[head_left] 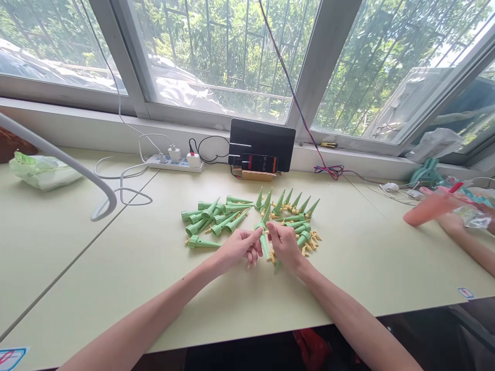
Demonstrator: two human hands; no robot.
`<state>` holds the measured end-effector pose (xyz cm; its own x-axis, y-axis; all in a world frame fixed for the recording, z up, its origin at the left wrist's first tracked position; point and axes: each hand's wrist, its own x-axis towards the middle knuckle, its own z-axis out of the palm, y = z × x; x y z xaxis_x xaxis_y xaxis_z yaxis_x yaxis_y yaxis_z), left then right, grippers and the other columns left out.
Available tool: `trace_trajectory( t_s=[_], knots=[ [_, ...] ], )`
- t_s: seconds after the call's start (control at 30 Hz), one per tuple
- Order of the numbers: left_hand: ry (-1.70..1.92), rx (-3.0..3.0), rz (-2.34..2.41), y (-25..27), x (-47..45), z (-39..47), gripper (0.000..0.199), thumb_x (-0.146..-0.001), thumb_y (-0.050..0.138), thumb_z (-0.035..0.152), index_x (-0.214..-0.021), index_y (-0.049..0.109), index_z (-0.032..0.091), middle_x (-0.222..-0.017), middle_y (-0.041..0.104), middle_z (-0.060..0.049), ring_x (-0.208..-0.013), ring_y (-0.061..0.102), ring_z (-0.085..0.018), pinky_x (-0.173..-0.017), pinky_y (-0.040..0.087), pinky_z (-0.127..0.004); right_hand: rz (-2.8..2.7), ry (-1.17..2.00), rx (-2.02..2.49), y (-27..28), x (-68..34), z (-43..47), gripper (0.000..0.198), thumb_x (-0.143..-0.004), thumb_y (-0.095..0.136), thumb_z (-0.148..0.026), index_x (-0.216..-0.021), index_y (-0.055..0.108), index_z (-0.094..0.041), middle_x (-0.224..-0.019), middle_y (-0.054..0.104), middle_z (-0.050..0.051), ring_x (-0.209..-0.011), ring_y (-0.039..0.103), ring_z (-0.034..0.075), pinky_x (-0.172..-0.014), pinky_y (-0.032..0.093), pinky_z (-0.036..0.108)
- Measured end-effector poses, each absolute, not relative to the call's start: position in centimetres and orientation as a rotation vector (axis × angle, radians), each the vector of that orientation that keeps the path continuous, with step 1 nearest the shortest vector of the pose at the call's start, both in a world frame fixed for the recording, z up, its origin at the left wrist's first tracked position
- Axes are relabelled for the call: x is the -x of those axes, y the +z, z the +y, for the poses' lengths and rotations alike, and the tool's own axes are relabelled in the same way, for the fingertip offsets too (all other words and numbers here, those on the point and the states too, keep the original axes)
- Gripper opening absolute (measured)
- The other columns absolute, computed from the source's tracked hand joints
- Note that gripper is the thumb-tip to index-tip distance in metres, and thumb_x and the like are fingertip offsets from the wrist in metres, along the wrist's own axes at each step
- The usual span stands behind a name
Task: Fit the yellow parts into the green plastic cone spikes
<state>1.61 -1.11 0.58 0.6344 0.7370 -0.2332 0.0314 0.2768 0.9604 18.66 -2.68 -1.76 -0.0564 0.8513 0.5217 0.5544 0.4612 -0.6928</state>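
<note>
My left hand (243,245) pinches a green plastic watering spike (264,245) near its wide end, with the tip pointing down towards me. My right hand (285,245) is closed at the spike's collar, its thumb and finger around a small yellow valve (266,232) that meets the spike's side. To the left lies a loose pile of green spikes (218,221). Behind my hands, several spikes (297,200) stand upright on their wide ends, with yellow pieces on them. More spikes (304,237) and loose yellow valves (309,247) lie beside my right hand, partly hidden by it.
A black tablet (266,139) and a phone (260,163) lean on a cardboard stand (255,175) behind the spikes. A power strip (176,163) with cables lies at back left, near a plastic bag (42,170). At right are a pink cup (429,208) and another person's arm (469,242).
</note>
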Motion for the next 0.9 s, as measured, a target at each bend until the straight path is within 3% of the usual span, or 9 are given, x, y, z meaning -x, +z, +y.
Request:
trace_trajectory(
  t_s=[0.63,0.9],
  knots=[
    [0.716,-1.655,0.829,0.13,-1.26,-1.39,0.037,-0.09,0.054,0.049,-0.075,0.058,0.015,-0.049,0.056,0.001,-0.038,0.046,-0.009,-0.042,0.036,-0.021,-1.704,0.44,1.246,-1.59,-18.46,-2.79,0.054,-0.102,0.032,-0.047,-0.056,0.037,-0.02,-0.051,0.043,-0.002,-0.047,0.037,0.01,-0.05,0.03,0.025],
    [0.856,-2.045,0.842,-0.36,-1.02,-1.1,0.029,-0.094,0.052,0.037,-0.074,0.06,0.017,-0.055,0.049,0.003,-0.049,0.046,-0.01,-0.056,0.04,-0.023,-1.671,0.517,1.232,-1.47,-18.39,-2.8,0.057,-0.102,0.03,-0.051,-0.055,0.036,-0.02,-0.049,0.042,-0.002,-0.046,0.035,0.01,-0.047,0.029,0.025]
  ],
)
